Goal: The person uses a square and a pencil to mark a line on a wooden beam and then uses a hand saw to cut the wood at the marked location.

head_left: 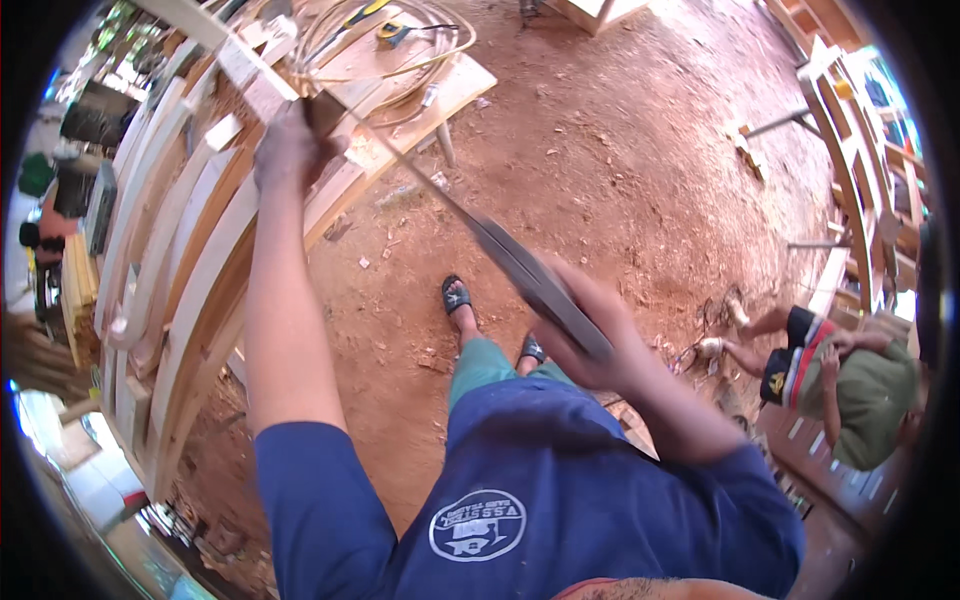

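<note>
My right hand (590, 325) is closed around the dark grey handle of a handsaw (500, 245). Its long thin blade, seen nearly edge-on, slants up and left across the front of me. The tip end reaches a small brown block (323, 112), which looks like wood. Beside that block my left hand (290, 150) is closed, with fingers bent around it over the pale timber; the fingertips are partly hidden. Below the left hand lies a pale wooden board (335, 190). Whether the blade touches the block I cannot tell.
Long curved timbers (215, 270) are stacked on my left. A coiled pale hose (400, 105) and a yellow tape measure (392, 32) lie on a board. At right a person (840, 390) in a green shirt is near a curved wooden frame (850, 150). Wood chips litter the earth floor (620, 150).
</note>
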Demonstrator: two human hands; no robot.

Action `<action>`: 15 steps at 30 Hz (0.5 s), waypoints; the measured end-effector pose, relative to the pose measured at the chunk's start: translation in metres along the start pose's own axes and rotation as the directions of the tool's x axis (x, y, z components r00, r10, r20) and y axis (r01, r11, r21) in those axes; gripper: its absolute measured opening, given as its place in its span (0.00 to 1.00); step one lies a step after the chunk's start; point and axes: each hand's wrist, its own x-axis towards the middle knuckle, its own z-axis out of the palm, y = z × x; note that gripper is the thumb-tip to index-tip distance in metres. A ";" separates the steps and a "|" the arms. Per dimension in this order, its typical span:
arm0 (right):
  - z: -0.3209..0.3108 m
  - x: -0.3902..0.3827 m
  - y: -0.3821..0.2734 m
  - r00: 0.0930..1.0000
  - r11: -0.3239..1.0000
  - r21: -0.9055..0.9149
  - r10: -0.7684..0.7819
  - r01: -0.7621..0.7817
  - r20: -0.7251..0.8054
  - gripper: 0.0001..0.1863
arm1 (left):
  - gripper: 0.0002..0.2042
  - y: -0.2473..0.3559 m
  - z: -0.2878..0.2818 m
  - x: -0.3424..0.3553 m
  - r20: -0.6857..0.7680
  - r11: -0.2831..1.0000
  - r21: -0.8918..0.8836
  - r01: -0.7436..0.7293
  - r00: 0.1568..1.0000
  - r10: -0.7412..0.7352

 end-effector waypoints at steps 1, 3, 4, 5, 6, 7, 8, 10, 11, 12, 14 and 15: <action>0.014 0.048 0.012 0.997 0.998 0.005 0.055 -0.055 0.049 0.30 | 0.29 0.003 -0.002 -0.003 0.000 0.996 -0.069 -0.064 0.998 0.064; 0.046 0.149 0.014 0.980 0.987 0.000 -0.157 0.158 -0.122 0.22 | 0.32 0.013 0.005 0.014 0.044 0.997 -0.049 -0.062 0.997 0.064; 0.049 0.182 -0.002 0.996 0.997 -0.062 -0.060 0.056 -0.063 0.20 | 0.29 0.008 0.006 0.021 0.002 0.989 -0.058 -0.134 0.991 0.135; 0.051 0.199 -0.019 0.999 0.992 -0.119 0.039 -0.038 0.003 0.18 | 0.29 0.001 0.004 0.026 -0.005 0.991 -0.038 -0.128 0.992 0.128; 0.055 0.192 -0.015 0.999 0.993 -0.114 0.037 -0.035 0.015 0.18 | 0.29 -0.003 0.007 0.026 0.006 0.997 -0.029 -0.076 0.997 0.077; 0.057 0.180 -0.008 0.998 0.996 -0.074 -0.051 0.049 -0.031 0.16 | 0.29 -0.008 0.009 0.024 0.015 0.999 -0.020 -0.026 1.000 0.026; 0.054 0.164 0.002 0.988 0.992 -0.051 -0.121 0.116 -0.094 0.15 | 0.29 0.003 0.009 0.020 0.022 0.997 -0.008 -0.072 0.997 0.072; 0.037 0.085 -0.002 0.999 0.997 0.062 -0.044 0.045 -0.016 0.25 | 0.30 -0.005 -0.004 0.009 0.014 0.998 -0.050 -0.048 0.999 0.049; 0.021 0.038 0.002 1.000 0.999 0.032 -0.007 0.007 0.008 0.31 | 0.31 -0.002 -0.006 0.002 0.035 0.995 -0.079 -0.062 0.997 0.065; 0.005 -0.010 0.001 0.992 0.994 0.017 0.109 -0.110 0.060 0.36 | 0.34 0.005 -0.010 0.002 0.046 0.999 -0.042 0.018 0.999 -0.016; -0.020 -0.089 -0.011 0.996 0.993 -0.101 0.072 -0.066 0.051 0.38 | 0.35 0.020 -0.019 -0.001 0.120 0.996 -0.004 0.088 0.989 -0.087; -0.029 -0.112 -0.014 0.996 0.984 -0.164 0.075 -0.068 0.039 0.38 | 0.36 0.031 -0.022 -0.002 0.145 0.996 -0.004 0.092 0.985 -0.091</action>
